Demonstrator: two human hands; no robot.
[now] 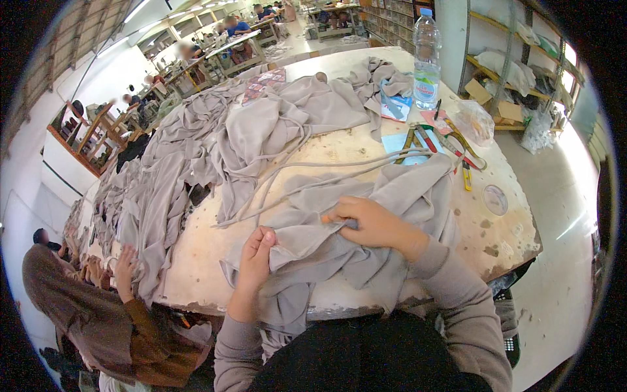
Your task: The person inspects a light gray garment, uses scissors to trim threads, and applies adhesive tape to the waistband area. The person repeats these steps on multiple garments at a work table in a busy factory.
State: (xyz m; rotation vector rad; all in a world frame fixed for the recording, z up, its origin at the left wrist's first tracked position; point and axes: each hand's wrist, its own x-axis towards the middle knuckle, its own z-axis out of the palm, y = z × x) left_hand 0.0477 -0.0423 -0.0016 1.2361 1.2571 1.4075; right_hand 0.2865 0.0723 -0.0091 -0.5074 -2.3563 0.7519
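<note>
A grey fabric garment piece (313,235) lies bunched before me on the wooden table (196,274), partly hanging over its front edge. My left hand (257,252) pinches the cloth's edge between thumb and fingers. My right hand (372,223) grips the same piece farther right, with a small orange object (325,219), its kind unclear, showing at the fingertips. A dark bluish bit shows under that hand. Long thin grey fabric straps (313,183) run across the table behind both hands.
More grey garments (250,127) are heaped at the back and left. At the right are a water bottle (427,59), scissors-like tools (431,139), a pen (437,109), a plastic bag (474,122) and a tape roll (495,199). A co-worker (88,313) sits at the left.
</note>
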